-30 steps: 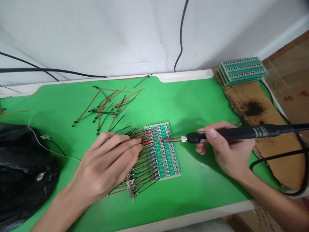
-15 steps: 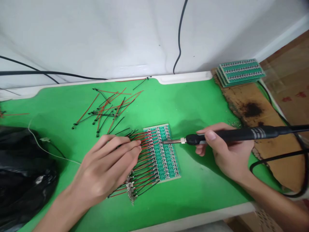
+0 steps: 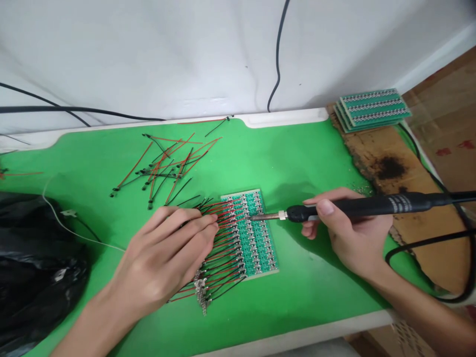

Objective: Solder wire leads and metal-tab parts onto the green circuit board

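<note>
A green circuit board (image 3: 256, 238) lies on the green mat (image 3: 290, 163), with rows of red and black wires (image 3: 225, 243) fixed along its left side. My left hand (image 3: 167, 255) rests on those wires, fingers stretched out and pressed flat on them. My right hand (image 3: 345, 230) grips a black soldering iron (image 3: 364, 206) like a pen. Its metal tip touches the board near the upper middle.
Loose red and black wires (image 3: 167, 166) lie scattered at the back left of the mat. A stack of green boards (image 3: 372, 109) sits at the back right on a scorched wooden plank (image 3: 401, 173). A black plastic bag (image 3: 33, 267) lies at the left. The iron's black cable (image 3: 435, 243) loops at the right.
Almost nothing differs: both hands and the iron's tip stay in place on the board, and only the view shifts slightly.
</note>
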A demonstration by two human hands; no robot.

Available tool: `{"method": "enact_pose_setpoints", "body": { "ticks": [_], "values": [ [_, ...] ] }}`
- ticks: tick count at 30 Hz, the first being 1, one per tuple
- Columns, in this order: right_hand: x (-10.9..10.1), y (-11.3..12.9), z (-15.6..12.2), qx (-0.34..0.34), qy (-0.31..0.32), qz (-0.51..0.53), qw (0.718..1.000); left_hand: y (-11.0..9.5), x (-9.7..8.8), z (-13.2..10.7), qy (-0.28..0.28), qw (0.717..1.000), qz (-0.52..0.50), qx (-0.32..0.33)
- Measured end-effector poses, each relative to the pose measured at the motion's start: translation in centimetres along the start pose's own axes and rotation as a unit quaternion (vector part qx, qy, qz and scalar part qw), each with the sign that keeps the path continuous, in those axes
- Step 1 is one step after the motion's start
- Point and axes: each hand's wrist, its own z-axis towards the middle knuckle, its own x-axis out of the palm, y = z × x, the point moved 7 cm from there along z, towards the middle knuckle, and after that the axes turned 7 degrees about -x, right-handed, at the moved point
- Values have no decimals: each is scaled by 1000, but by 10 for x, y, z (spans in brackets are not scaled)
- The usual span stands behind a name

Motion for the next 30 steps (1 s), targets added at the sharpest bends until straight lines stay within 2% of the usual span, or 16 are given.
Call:
{"method": "enact_pose_setpoints", "body": {
  "ticks": [24,30],
  "values": [
    [-6,-3,-3,-21,6,30,999,0,0,2,1,1000,-5,-10],
    [-5,-4,-6,-5,6,29,1000,0,1,1,8,1000,-8,-22]
  ]
}}
